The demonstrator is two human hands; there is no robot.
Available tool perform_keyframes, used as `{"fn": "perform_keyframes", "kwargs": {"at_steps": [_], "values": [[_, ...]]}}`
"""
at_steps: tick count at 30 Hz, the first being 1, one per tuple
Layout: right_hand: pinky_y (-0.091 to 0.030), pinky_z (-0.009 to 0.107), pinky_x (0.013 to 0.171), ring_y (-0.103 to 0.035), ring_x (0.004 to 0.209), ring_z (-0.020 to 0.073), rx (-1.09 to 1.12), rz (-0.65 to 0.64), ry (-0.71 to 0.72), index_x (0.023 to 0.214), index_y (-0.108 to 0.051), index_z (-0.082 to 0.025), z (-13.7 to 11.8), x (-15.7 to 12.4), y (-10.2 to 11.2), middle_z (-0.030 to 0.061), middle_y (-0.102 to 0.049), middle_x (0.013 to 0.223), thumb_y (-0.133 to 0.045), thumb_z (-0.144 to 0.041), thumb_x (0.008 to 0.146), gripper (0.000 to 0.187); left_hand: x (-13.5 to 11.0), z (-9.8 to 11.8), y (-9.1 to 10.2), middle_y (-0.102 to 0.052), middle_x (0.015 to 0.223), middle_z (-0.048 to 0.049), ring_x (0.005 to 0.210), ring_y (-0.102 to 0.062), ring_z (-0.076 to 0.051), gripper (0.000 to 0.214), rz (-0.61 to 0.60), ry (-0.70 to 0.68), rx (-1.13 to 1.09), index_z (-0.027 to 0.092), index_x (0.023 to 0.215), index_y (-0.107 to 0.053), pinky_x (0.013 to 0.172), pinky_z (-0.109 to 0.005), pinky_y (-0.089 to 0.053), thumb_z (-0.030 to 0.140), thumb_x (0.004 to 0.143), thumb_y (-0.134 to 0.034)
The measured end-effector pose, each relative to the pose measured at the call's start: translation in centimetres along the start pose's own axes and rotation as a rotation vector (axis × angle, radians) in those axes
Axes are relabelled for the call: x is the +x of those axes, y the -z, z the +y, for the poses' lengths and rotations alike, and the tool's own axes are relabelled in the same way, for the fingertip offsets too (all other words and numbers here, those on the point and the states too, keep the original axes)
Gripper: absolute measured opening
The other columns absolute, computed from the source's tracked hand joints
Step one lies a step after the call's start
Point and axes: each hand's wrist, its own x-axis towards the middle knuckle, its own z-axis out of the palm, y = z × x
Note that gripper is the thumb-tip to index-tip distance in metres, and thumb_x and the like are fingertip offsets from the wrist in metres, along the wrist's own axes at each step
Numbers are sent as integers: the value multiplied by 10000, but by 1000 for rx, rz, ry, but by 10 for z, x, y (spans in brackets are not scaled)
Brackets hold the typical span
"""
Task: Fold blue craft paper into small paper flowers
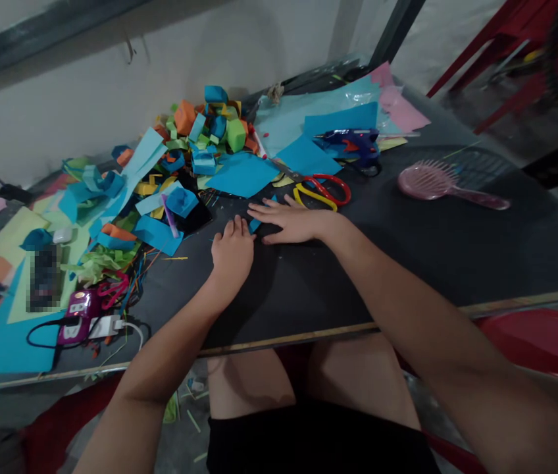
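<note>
My right hand [289, 220] lies flat on the dark table [407, 263], fingers stretched out and pressing on a small blue piece of paper [255, 225]. My left hand [232, 253] rests just beside it, its fingers together and touching the same paper's near edge. Most of the paper is hidden under the two hands. A larger blue sheet [242, 174] lies just beyond my fingers.
A heap of coloured folded paper [200, 128] fills the back left. Red and yellow scissors [323, 191], a blue glue gun [353, 145] and a pink hairbrush [439, 183] lie to the right. A purple device with cables [81, 313] sits near the front left edge.
</note>
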Motion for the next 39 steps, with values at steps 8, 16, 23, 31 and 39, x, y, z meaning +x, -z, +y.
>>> {"fn": "perform_keyframes", "kwargs": {"at_steps": [8, 16, 23, 31, 39], "values": [[-504, 408, 980, -636, 1186, 250, -89, 368, 59, 1177, -724, -259, -10, 8, -3, 25, -714, 1218, -536, -268, 949, 296, 13, -15, -10, -607, 1354, -183, 1199, -596, -276, 379, 140, -63, -48, 59, 1260, -621, 874, -366, -519, 100, 956, -399], [-471, 333, 739, -690, 961, 242, -133, 485, -27, 1061, -750, -218, -27, 6, 0, 68, -760, 1050, -490, -246, 973, 276, 30, -41, -18, -737, 987, -118, 978, -667, -259, 231, 287, -11, -305, 157, 1039, -702, 758, -324, -488, 308, 951, -550], [-457, 327, 703, -664, 788, 205, 149, 490, -105, 978, -776, -213, -11, 4, 10, 66, -761, 903, -579, -268, 929, 210, 53, -79, -32, -744, 745, -7, 657, -653, -145, 116, 361, 45, -907, 221, 838, -779, 618, -242, -458, 325, 811, -734], [-455, 301, 669, -656, 698, 173, 347, 540, -81, 920, -788, -202, -10, 3, 13, 50, -752, 793, -636, -298, 883, 183, 52, -82, -29, -543, 447, 44, 417, -469, -78, 204, 477, 231, -1221, 195, 747, -775, 444, -211, -347, 393, 706, -796], [-506, 368, 790, -687, 881, 234, 193, 647, -72, 976, -791, -257, -6, 4, 7, 49, -771, 948, -586, -327, 917, 225, 50, -82, -29, -626, 512, 16, 472, -538, -90, 174, 478, 205, -1188, 193, 743, -781, 479, -211, -390, 366, 728, -783]]}}
